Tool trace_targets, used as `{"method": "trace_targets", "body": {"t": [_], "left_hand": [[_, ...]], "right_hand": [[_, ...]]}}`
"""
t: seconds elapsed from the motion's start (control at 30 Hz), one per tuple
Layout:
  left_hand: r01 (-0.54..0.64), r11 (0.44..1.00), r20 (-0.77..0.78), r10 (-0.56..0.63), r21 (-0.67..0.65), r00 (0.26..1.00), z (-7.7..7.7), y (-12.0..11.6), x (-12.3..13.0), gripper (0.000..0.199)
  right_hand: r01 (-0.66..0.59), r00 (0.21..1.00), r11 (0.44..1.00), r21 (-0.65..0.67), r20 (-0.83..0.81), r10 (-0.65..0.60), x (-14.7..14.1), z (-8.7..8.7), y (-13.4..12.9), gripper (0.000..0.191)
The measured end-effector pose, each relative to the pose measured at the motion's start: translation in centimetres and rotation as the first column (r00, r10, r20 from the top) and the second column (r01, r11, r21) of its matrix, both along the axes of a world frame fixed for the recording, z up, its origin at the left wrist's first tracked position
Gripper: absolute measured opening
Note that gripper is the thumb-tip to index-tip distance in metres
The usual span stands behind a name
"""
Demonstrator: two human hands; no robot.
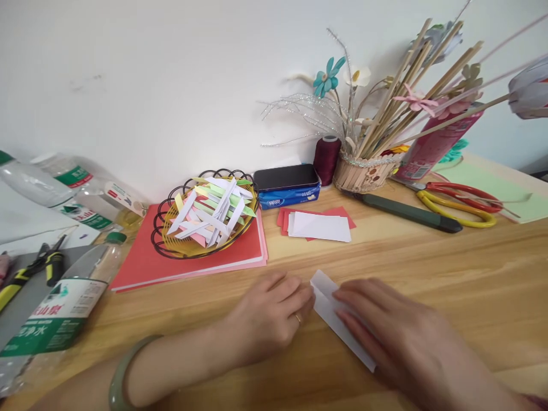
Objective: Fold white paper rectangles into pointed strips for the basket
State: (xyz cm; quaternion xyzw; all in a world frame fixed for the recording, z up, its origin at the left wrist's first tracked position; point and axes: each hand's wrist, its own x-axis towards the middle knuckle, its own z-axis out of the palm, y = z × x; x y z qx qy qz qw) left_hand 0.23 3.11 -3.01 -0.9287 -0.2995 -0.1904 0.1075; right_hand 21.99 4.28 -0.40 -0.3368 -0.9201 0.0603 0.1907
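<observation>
A folded white paper strip (338, 322) lies slantwise on the wooden table, a crease running along its length. My left hand (274, 311) is closed, its fingertips at the strip's upper left edge; the thumb is mostly hidden. My right hand (394, 331) covers the strip's right side, its bent fingers gripping the paper and its thumb out of sight. Beyond the hands, white paper slips (320, 226) are stacked on red paper slips (342, 214). To the left, a wire basket (160, 242) holds several folded paper strips (214, 211) in white, green, yellow and pink.
Red paper sheets (141, 257) lie under the basket. Plastic bottles (64, 302) and pliers (47, 262) are on the left. A phone (286, 177) rests on a blue tissue pack (291, 197). Thread (327, 160), a flower pot (359, 171), a dark green-handled tool (406, 211) and scissors (458, 208) stand right.
</observation>
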Motion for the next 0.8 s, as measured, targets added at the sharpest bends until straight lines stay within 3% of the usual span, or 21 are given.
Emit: {"method": "trace_targets", "body": {"t": [0.17, 0.27, 0.37, 0.5, 0.63, 0.8], "left_hand": [[0.089, 0.996, -0.052, -0.089, -0.016, 0.995, 0.4, 1.5, -0.8, 0.024], [0.112, 0.994, -0.090, -0.112, -0.010, 0.990, 0.6, 2.2, -1.2, 0.025], [0.135, 0.991, -0.120, -0.132, 0.018, 0.984, 0.6, 2.4, -1.4, 0.026], [0.146, 0.989, -0.139, -0.141, 0.031, 0.980, 0.7, 2.5, -1.5, 0.029], [0.156, 0.986, -0.149, -0.146, 0.059, 0.978, 0.5, 2.7, -1.5, 0.028], [0.140, 0.987, -0.147, -0.128, 0.074, 0.981, 0.4, 2.6, -1.4, 0.027]], "right_hand": [[0.224, 0.974, 0.936, -0.272, 0.043, -0.221, 0.0, -0.3, 2.8, 0.016], [0.285, 0.958, 0.901, -0.328, 0.077, -0.275, -0.8, -0.7, 3.3, 0.012], [0.270, 0.963, 0.928, -0.258, 0.052, -0.265, -1.3, -1.2, 3.1, 0.013], [0.085, 0.996, 0.995, -0.048, 0.008, -0.084, -0.7, -1.5, 2.4, 0.017], [-0.085, 0.996, 0.995, 0.048, 0.005, 0.085, 0.0, -1.2, 2.1, 0.026], [-0.148, 0.989, 0.977, 0.151, 0.043, 0.144, 0.2, -0.9, 2.0, 0.029]]}}
